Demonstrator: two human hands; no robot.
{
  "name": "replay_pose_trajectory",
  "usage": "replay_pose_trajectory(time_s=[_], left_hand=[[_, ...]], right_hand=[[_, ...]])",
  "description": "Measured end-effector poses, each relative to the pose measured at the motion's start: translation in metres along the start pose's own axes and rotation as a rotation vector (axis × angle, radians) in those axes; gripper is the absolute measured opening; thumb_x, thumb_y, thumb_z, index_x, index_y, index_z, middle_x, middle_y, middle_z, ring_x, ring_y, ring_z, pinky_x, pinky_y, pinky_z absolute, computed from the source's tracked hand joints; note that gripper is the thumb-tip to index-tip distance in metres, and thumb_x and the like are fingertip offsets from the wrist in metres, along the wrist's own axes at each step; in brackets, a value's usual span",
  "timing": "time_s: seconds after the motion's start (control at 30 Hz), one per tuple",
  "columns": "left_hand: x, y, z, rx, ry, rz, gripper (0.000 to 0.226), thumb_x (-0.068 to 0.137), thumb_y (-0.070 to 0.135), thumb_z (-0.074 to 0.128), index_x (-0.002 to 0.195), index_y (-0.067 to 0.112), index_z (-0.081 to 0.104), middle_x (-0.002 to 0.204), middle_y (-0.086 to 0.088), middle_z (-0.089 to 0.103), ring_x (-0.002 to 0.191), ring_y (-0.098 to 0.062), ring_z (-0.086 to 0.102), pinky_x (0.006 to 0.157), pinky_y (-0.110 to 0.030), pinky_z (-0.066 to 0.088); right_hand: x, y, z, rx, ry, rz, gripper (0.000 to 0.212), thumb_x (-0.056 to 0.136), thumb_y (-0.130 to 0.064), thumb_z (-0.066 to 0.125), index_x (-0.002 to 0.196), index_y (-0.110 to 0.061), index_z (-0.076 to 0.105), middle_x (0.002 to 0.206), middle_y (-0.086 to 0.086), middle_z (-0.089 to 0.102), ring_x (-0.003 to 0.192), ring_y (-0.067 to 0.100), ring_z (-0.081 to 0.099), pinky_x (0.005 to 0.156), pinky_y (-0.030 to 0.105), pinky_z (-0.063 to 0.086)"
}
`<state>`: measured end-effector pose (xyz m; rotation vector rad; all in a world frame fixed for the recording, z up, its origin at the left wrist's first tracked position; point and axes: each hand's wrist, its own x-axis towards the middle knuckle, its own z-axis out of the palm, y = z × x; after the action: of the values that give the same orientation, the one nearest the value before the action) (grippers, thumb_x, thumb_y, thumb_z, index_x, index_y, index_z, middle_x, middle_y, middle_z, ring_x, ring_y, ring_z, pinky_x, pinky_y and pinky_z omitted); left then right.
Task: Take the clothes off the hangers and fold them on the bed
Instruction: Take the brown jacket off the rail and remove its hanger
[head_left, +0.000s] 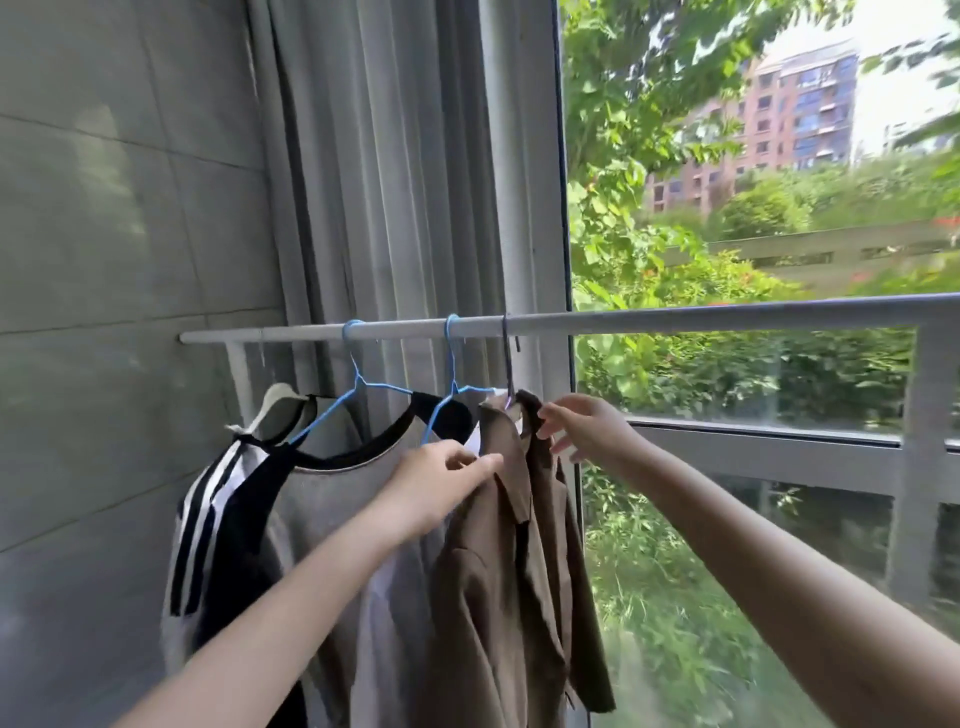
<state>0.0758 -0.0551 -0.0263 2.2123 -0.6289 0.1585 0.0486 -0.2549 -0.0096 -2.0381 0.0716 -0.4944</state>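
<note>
Clothes hang on a white rail (623, 319) before our window (753, 208) and grey curtain (374, 182); the brown jacket (514, 561) hangs rightmost. Below the rail, our left hand (436, 483) touches its collar with straight fingers, our right hand (582, 426) pinches it by the grey hanger (508, 358)

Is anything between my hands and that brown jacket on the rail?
Nothing visible. Your left hand already touches the brown jacket at its front collar edge, and your right hand is at the collar's far side just below the hanger hook. The grey shirt hangs beside it, not across.
</note>
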Motion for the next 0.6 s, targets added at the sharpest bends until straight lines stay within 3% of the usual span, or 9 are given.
replay_pose_trajectory(time_s=[0.17, 0.27, 0.33, 0.4, 0.5, 0.6], left_hand=[[0.012, 0.012, 0.018, 0.226, 0.012, -0.074, 0.033, 0.087, 0.047, 0.058, 0.062, 0.026, 0.050, 0.067, 0.011, 0.056, 0.077, -0.018, 0.054, 0.066, -0.028, 0.037], [0.013, 0.015, 0.023, 0.271, 0.087, -0.063, 0.024, 0.093, 0.031, 0.051, 0.075, 0.017, 0.059, 0.072, 0.002, 0.061, 0.081, -0.024, 0.057, 0.069, -0.031, 0.040], [0.012, 0.014, 0.024, 0.306, 0.169, -0.061, 0.025, 0.094, 0.027, 0.047, 0.081, 0.008, 0.057, 0.078, -0.007, 0.062, 0.087, -0.029, 0.057, 0.072, -0.032, 0.041], [0.009, 0.010, 0.023, 0.306, 0.237, -0.062, 0.026, 0.095, 0.026, 0.047, 0.075, 0.010, 0.050, 0.072, -0.007, 0.056, 0.085, -0.030, 0.055, 0.070, -0.034, 0.038], [0.004, 0.012, 0.017, 0.284, 0.328, -0.040, 0.032, 0.095, 0.024, 0.049, 0.066, 0.012, 0.041, 0.063, -0.003, 0.048, 0.072, -0.028, 0.048, 0.063, -0.033, 0.030], [0.001, 0.024, 0.007, 0.321, 0.404, 0.001, 0.039, 0.094, 0.023, 0.051, 0.060, 0.015, 0.033, 0.056, 0.001, 0.041, 0.065, -0.024, 0.041, 0.057, -0.030, 0.022]], right_hand=[[0.044, 0.003, 0.014, 0.302, -0.113, 0.112, 0.031, 0.097, -0.034, 0.046, 0.077, -0.015, 0.060, 0.070, 0.002, 0.066, 0.055, 0.013, 0.060, 0.053, 0.022, 0.041], [0.056, 0.000, 0.022, 0.546, -0.210, 0.172, 0.029, 0.096, -0.030, 0.047, 0.076, -0.013, 0.059, 0.054, -0.003, 0.064, 0.048, 0.010, 0.056, 0.053, 0.023, 0.039], [0.059, 0.002, 0.028, 0.743, -0.279, 0.211, 0.024, 0.094, -0.025, 0.048, 0.079, -0.010, 0.060, 0.061, 0.000, 0.065, 0.052, 0.011, 0.057, 0.054, 0.024, 0.037], [0.060, 0.005, 0.035, 0.907, -0.313, 0.220, 0.019, 0.093, -0.017, 0.047, 0.081, -0.008, 0.060, 0.063, 0.002, 0.066, 0.053, 0.011, 0.059, 0.050, 0.020, 0.038], [0.062, 0.005, 0.043, 0.980, -0.325, 0.143, 0.015, 0.091, -0.008, 0.047, 0.087, -0.005, 0.060, 0.072, 0.004, 0.067, 0.057, 0.011, 0.059, 0.049, 0.018, 0.040], [0.067, -0.002, 0.044, 1.000, -0.357, 0.031, 0.014, 0.089, -0.008, 0.048, 0.087, -0.007, 0.061, 0.080, 0.004, 0.067, 0.063, 0.013, 0.053, 0.056, 0.024, 0.036]])
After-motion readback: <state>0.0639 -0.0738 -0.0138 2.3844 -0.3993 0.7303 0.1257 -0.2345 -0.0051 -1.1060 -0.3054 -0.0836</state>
